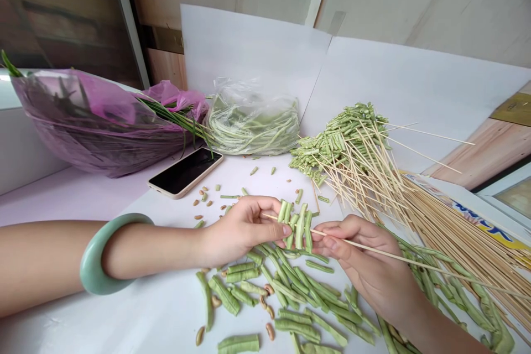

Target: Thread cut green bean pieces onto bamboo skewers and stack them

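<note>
Pinched in the left hand (244, 230): short pale-green bean segments (300, 228), threaded crosswise near one end of a thin tan wooden skewer (352, 243). Gripped in the right hand (373, 263): the same skewer, just beyond the beans. Seemingly partway through: piled behind on the white tabletop (166, 307), many filled green skewers (357, 133); left to do, loose cut green bean pieces (290, 291), bare tan skewers (448, 218). At right, yellow-and-blue printed packaging (493, 230), unreadable.
</note>
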### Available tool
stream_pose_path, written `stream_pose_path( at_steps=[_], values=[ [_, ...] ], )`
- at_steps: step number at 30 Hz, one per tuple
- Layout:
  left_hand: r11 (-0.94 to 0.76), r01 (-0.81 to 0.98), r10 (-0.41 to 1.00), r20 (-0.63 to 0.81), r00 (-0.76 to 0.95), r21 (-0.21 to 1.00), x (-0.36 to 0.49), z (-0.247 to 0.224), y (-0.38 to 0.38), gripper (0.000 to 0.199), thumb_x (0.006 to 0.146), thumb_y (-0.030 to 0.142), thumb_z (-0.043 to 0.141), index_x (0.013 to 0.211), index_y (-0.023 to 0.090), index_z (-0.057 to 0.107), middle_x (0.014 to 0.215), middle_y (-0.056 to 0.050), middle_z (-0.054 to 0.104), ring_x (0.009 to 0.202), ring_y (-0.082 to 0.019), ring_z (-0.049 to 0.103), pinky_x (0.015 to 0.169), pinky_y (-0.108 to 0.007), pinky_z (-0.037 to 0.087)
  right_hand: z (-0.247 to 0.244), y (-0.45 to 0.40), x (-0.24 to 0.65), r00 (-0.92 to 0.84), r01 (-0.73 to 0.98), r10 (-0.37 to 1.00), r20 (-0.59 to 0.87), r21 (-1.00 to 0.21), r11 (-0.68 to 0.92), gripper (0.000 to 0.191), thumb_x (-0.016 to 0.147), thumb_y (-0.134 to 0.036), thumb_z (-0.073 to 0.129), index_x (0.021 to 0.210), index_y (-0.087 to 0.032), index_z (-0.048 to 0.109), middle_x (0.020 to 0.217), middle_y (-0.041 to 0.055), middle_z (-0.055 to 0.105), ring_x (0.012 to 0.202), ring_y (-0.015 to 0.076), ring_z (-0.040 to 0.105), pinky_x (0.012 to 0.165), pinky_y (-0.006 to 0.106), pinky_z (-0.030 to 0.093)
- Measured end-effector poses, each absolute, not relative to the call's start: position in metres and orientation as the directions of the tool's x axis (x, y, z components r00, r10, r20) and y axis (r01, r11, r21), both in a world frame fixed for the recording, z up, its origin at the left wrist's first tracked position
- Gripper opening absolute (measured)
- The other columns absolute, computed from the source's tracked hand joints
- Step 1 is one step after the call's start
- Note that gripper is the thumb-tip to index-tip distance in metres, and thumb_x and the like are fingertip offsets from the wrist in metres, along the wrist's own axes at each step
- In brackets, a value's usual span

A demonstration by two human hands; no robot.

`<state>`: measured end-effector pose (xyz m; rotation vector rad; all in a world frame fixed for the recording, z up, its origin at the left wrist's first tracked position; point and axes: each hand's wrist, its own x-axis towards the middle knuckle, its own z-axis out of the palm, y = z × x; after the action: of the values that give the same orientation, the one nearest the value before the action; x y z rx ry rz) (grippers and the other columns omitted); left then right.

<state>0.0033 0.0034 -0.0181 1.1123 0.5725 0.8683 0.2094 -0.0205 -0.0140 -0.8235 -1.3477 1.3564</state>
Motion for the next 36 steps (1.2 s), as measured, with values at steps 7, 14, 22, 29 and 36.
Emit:
stream_pose_path(
  at_steps=[7, 14, 22, 29, 36],
  values=[
    [0.200, -0.294, 0.808, 0.013, 0.588, 0.935, 0.004, -0.019, 0.004, 0.025, 0.070, 0.031, 0.078, 0.077, 0.011, 0.064, 0.072, -0.005, 0.070, 0.066, -0.012, 0.063, 0.070, -0.025, 0.049, -0.012, -0.019, 0.210, -0.212, -0.144, 0.963, 0.169, -0.980, 0.140, 0.007, 0.072, -0.023, 0.077, 0.070, -0.028, 0.072, 0.081, 0.0019, 0.077, 0.073, 0.0165, 0.073, 0.067, 0.024, 0.062],
    [0.056, -0.276, 0.907, 0.067, 0.417, 0.960, -0.002, -0.018, 0.007, 0.030, 0.076, 0.039, 0.070, 0.087, 0.012, 0.060, 0.078, -0.007, 0.069, 0.076, -0.015, 0.063, 0.076, -0.027, 0.047, -0.001, 0.000, 0.228, 0.072, -0.092, 0.943, 0.326, -0.939, 0.331, 0.015, 0.061, -0.033, 0.084, 0.065, -0.024, 0.073, 0.063, 0.0028, 0.072, 0.062, 0.0165, 0.071, 0.060, 0.021, 0.061],
    [-0.292, 0.322, 0.956, 0.280, 0.084, 0.901, -0.018, -0.008, 0.038, 0.024, 0.087, 0.033, 0.037, 0.069, 0.019, 0.044, 0.065, 0.001, 0.052, 0.059, -0.013, 0.047, 0.060, -0.025, 0.040, -0.010, 0.014, 0.235, 0.223, -0.069, 0.920, 0.323, -0.936, 0.345, 0.024, 0.054, -0.038, 0.087, 0.065, -0.022, 0.072, 0.063, 0.0004, 0.070, 0.060, 0.0144, 0.068, 0.058, 0.021, 0.061],
    [-0.336, 0.667, 0.935, 0.149, 0.322, 0.665, -0.037, 0.007, 0.055, 0.008, 0.072, 0.016, 0.052, 0.067, 0.018, 0.057, 0.062, 0.001, 0.055, 0.059, -0.015, 0.045, 0.057, -0.026, 0.032, -0.013, 0.014, 0.235, 0.211, -0.021, 0.924, 0.319, -0.944, 0.330, 0.024, 0.055, -0.041, 0.086, 0.065, -0.023, 0.073, 0.062, 0.0008, 0.069, 0.060, 0.0156, 0.068, 0.058, 0.022, 0.061],
    [-0.307, 0.850, 0.927, -0.068, 0.369, 0.428, -0.058, 0.028, 0.058, 0.007, 0.066, 0.017, 0.059, 0.070, 0.018, 0.065, 0.071, -0.004, 0.062, 0.057, -0.015, 0.049, 0.052, -0.024, 0.031, -0.017, 0.015, 0.236, 0.221, -0.016, 0.922, 0.317, -0.944, 0.328, 0.026, 0.055, -0.041, 0.086, 0.066, -0.023, 0.072, 0.063, -0.0002, 0.068, 0.060, 0.0143, 0.068, 0.059, 0.021, 0.061]
  ],
)
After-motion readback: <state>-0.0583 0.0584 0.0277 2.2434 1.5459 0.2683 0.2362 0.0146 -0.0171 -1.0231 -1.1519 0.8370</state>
